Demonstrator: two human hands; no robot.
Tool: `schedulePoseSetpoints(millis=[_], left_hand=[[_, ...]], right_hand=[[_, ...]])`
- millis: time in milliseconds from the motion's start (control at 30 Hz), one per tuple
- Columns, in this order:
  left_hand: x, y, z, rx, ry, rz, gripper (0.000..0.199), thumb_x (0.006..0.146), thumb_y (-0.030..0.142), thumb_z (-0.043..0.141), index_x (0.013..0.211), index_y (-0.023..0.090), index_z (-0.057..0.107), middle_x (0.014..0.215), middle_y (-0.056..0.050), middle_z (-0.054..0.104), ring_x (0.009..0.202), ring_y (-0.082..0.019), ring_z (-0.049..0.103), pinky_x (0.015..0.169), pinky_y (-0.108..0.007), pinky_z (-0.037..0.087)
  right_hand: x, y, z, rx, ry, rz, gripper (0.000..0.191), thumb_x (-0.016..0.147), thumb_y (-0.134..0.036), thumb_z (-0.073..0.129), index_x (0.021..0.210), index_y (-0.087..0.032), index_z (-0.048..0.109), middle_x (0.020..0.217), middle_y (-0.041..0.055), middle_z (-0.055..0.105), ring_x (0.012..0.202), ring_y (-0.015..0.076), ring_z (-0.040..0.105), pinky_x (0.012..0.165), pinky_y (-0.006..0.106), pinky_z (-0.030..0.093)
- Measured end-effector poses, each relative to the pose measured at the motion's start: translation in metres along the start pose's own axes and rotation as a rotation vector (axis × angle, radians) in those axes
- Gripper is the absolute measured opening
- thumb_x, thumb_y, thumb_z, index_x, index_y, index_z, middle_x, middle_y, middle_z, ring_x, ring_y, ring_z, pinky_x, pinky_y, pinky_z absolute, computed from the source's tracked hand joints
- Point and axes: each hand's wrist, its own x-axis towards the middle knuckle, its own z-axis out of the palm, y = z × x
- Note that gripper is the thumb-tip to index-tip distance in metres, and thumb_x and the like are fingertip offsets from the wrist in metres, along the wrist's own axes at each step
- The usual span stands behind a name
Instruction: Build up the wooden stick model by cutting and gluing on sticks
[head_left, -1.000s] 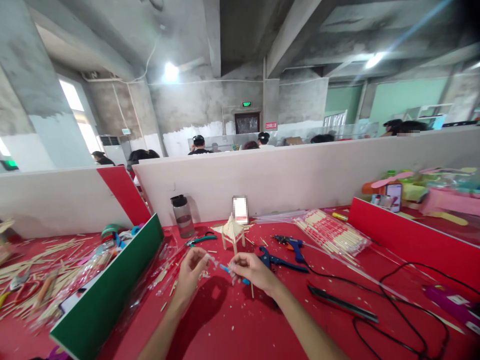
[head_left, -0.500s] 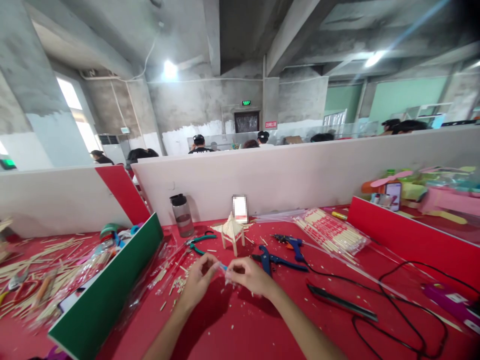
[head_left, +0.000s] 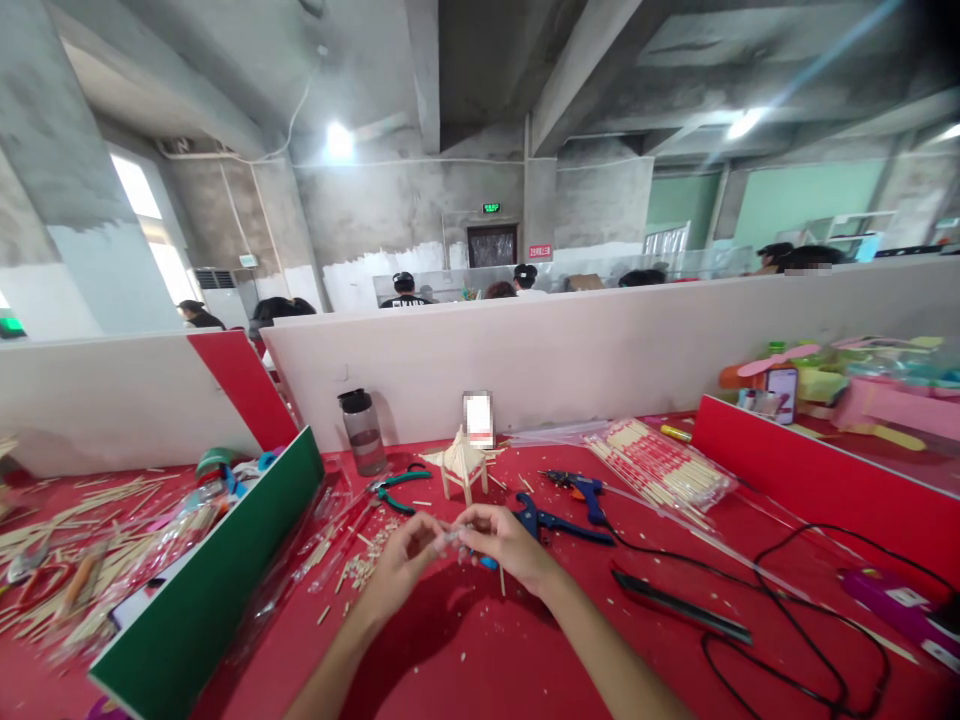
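My left hand [head_left: 411,550] and my right hand [head_left: 502,545] meet over the red table [head_left: 450,660], fingertips pinched together around something small and pale that is too blurred to name. A small blue piece [head_left: 489,563] shows under my right fingers, with a thin wooden stick [head_left: 502,582] below that hand. Just beyond the hands stands a little wooden model [head_left: 465,460] on legs with a pointed top. Green-handled pliers [head_left: 397,490] lie to its left. Blue cutters [head_left: 555,522] are to the right of my right hand.
A water bottle [head_left: 363,432] and a phone [head_left: 478,418] stand by the white partition [head_left: 600,345]. Rightward lie a glue gun [head_left: 589,493], bagged sticks [head_left: 664,470], a black tool [head_left: 679,605] and looping cables. A green board [head_left: 217,570] rises at left; stick scraps [head_left: 364,565] are scattered.
The blue piece that was between my fingertips is now lower, under my right fingers. A stick now shows below my right hand. Both hands stay close together.
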Motion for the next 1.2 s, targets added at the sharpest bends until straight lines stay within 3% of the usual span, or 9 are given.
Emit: schedulePoseSetpoints(millis=[67,200,433,533,700,767,867,1033,1200], left_hand=[[-0.001,0.0,0.006,0.012,-0.05,-0.017,0.022,0.085,0.04,0.067,0.082,0.019,0.064,0.081,-0.003,0.068,0.075,-0.018,0.062,0.073,-0.028,0.048],[0.0,-0.001,0.005,0.064,0.054,-0.031,0.022,0.082,0.038,0.071,0.078,0.018,0.064,0.07,0.0,0.064,0.065,-0.014,0.057,0.063,-0.024,0.044],[0.0,0.005,0.005,0.102,0.054,-0.009,0.021,0.083,0.038,0.069,0.08,0.019,0.063,0.073,-0.001,0.064,0.069,-0.016,0.059,0.066,-0.025,0.047],[0.003,-0.002,0.002,0.095,0.196,0.022,0.021,0.081,0.039,0.069,0.08,0.019,0.06,0.071,0.002,0.061,0.066,-0.015,0.057,0.064,-0.024,0.046],[0.01,-0.013,-0.02,-0.014,0.52,0.078,0.023,0.08,0.039,0.069,0.079,0.019,0.057,0.069,0.004,0.058,0.065,-0.013,0.055,0.064,-0.023,0.045],[0.011,-0.013,-0.027,-0.059,0.557,0.074,0.023,0.08,0.038,0.07,0.083,0.019,0.059,0.073,0.003,0.061,0.068,-0.013,0.057,0.068,-0.023,0.046],[0.008,-0.007,-0.026,-0.034,0.404,0.043,0.025,0.082,0.039,0.07,0.094,0.019,0.062,0.079,0.001,0.065,0.074,-0.015,0.061,0.072,-0.025,0.048],[0.0,0.002,-0.001,0.173,0.035,0.027,0.032,0.087,0.039,0.064,0.111,0.018,0.066,0.093,-0.005,0.071,0.084,-0.02,0.065,0.077,-0.03,0.05],[-0.004,0.005,0.009,0.424,-0.003,0.118,0.023,0.086,0.03,0.065,0.106,0.02,0.072,0.089,-0.005,0.07,0.079,-0.019,0.063,0.076,-0.03,0.05]], right_hand=[[0.001,0.001,-0.001,-0.008,0.042,0.006,0.041,0.071,-0.05,0.079,0.087,-0.016,0.063,0.073,0.001,0.068,0.06,0.013,0.06,0.061,0.026,0.046],[0.003,0.006,-0.001,-0.105,0.073,-0.004,0.037,0.073,-0.049,0.078,0.081,-0.016,0.063,0.068,-0.0005,0.064,0.059,0.0121,0.057,0.06,0.024,0.044],[0.002,0.013,-0.002,-0.241,0.025,-0.031,0.024,0.08,-0.038,0.072,0.082,-0.015,0.068,0.07,0.0011,0.066,0.058,0.0118,0.056,0.057,0.023,0.042],[0.002,0.011,-0.001,-0.251,0.008,-0.025,0.021,0.081,-0.036,0.071,0.078,-0.015,0.068,0.068,0.0008,0.066,0.057,0.0114,0.055,0.057,0.022,0.042],[0.001,0.007,0.0,-0.18,0.017,-0.016,0.024,0.078,-0.038,0.074,0.078,-0.014,0.07,0.071,0.0025,0.069,0.063,0.0127,0.059,0.062,0.023,0.045],[0.001,0.007,-0.001,-0.117,0.024,0.002,0.03,0.076,-0.043,0.076,0.083,-0.014,0.072,0.074,0.0034,0.07,0.064,0.0127,0.06,0.064,0.025,0.046],[0.002,0.009,-0.003,-0.02,0.021,0.034,0.04,0.073,-0.049,0.078,0.092,-0.014,0.073,0.079,0.0042,0.072,0.066,0.014,0.064,0.07,0.028,0.05],[0.004,0.013,-0.004,0.059,0.041,0.077,0.053,0.061,-0.054,0.084,0.095,-0.015,0.07,0.084,0.0046,0.073,0.073,0.0179,0.069,0.078,0.034,0.053],[0.006,0.019,-0.003,0.064,0.054,0.109,0.054,0.059,-0.056,0.085,0.087,-0.016,0.063,0.079,0.0035,0.073,0.068,0.019,0.07,0.071,0.033,0.054]])
